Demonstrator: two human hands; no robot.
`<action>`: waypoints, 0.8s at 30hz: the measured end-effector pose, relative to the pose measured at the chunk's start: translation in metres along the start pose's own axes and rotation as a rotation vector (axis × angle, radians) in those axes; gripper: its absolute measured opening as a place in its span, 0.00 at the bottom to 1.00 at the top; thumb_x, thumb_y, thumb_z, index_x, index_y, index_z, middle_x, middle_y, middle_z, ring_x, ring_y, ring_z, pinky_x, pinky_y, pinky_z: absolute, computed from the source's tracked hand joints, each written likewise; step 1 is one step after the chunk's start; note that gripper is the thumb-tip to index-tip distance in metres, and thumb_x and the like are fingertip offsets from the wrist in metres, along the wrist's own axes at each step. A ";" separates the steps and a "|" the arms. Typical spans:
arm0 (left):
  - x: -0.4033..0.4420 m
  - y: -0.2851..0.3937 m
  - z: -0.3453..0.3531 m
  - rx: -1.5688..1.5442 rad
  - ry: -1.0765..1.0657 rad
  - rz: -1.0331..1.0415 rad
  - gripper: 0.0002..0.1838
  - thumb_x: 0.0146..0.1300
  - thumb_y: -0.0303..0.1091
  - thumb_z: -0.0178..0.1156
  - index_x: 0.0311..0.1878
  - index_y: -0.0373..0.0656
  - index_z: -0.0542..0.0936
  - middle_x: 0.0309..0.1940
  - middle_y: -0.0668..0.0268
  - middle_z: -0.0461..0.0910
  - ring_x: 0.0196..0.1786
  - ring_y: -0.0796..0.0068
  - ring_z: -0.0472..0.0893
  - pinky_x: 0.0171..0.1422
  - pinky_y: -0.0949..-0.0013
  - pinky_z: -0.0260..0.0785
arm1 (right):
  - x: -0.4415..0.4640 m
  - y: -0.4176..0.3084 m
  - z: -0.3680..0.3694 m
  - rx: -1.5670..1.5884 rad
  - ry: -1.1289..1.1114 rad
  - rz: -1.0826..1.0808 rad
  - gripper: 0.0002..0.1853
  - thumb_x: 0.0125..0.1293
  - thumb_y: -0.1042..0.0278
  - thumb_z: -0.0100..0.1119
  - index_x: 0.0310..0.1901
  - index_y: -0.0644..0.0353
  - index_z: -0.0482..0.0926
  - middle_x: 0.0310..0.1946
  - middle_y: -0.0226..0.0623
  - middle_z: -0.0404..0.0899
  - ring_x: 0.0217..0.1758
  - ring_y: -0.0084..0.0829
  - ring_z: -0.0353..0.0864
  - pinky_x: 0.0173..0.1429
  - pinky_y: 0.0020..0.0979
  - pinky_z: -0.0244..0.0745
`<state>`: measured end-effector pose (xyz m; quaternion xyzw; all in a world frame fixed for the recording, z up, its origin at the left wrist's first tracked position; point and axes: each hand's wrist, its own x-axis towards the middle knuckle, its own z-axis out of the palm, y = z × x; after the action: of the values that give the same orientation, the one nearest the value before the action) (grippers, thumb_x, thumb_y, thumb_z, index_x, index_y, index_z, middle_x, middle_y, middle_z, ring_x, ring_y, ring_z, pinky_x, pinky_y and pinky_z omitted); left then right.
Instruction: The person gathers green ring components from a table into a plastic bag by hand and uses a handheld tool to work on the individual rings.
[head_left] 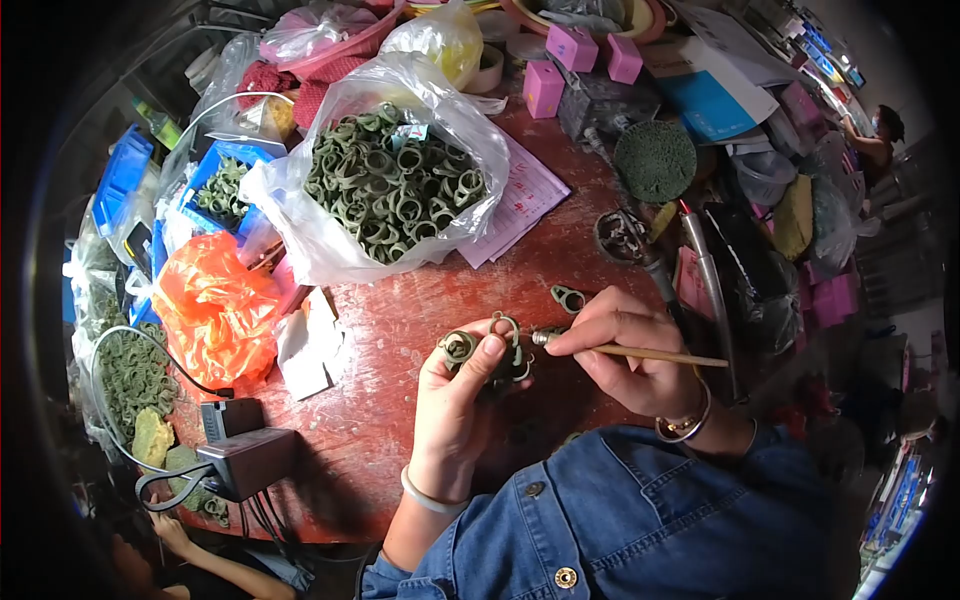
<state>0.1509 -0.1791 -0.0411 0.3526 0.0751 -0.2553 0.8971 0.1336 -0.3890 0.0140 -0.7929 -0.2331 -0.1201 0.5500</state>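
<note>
My left hand (452,398) is closed around a few small dark green rings. One ring (458,346) sits at the fingers, and another green piece (514,340) stands out past the thumb tip. In my right hand (630,350) is a thin tool with a wooden handle (665,355) and a metal collar, pinched between thumb and fingers. Its tip points left at the pieces in my left hand; whether it touches them I cannot tell. A loose green ring (569,298) lies on the table just beyond my right fingers.
A plastic bag (270,200) full of green rings stands on the red table (390,310) over pink papers (525,195). Left are an orange bag (215,310) and a dark box (250,465) with cables. Right lies a metal handpiece (705,265). Another person's arm (225,565) shows lower left.
</note>
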 end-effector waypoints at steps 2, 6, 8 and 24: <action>-0.001 0.001 0.001 -0.007 0.009 -0.002 0.12 0.73 0.30 0.64 0.55 0.38 0.81 0.45 0.63 0.86 0.44 0.72 0.87 0.46 0.64 0.85 | 0.002 0.000 -0.002 -0.131 0.021 0.007 0.09 0.64 0.82 0.61 0.43 0.65 0.88 0.36 0.35 0.82 0.38 0.26 0.79 0.43 0.26 0.73; 0.000 0.001 0.003 0.010 0.035 0.003 0.12 0.72 0.30 0.64 0.55 0.38 0.81 0.46 0.63 0.86 0.44 0.72 0.87 0.46 0.65 0.85 | -0.001 -0.004 -0.002 0.035 -0.024 0.057 0.10 0.63 0.84 0.60 0.42 0.64 0.88 0.36 0.35 0.82 0.39 0.27 0.80 0.43 0.27 0.74; -0.001 0.000 0.003 0.008 0.035 0.010 0.12 0.72 0.29 0.64 0.55 0.38 0.82 0.45 0.64 0.86 0.43 0.73 0.87 0.46 0.65 0.85 | -0.001 0.001 -0.003 0.010 -0.024 0.053 0.10 0.63 0.84 0.60 0.42 0.64 0.88 0.36 0.36 0.82 0.38 0.26 0.80 0.42 0.27 0.74; 0.000 0.000 0.000 -0.056 -0.023 -0.010 0.12 0.73 0.30 0.63 0.56 0.40 0.81 0.46 0.64 0.86 0.45 0.73 0.86 0.43 0.66 0.84 | -0.001 0.005 -0.007 -0.008 -0.036 0.045 0.11 0.65 0.84 0.62 0.45 0.61 0.88 0.37 0.36 0.82 0.39 0.28 0.82 0.42 0.28 0.76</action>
<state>0.1508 -0.1792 -0.0416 0.3241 0.0733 -0.2616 0.9062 0.1356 -0.3970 0.0117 -0.8021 -0.2246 -0.0945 0.5452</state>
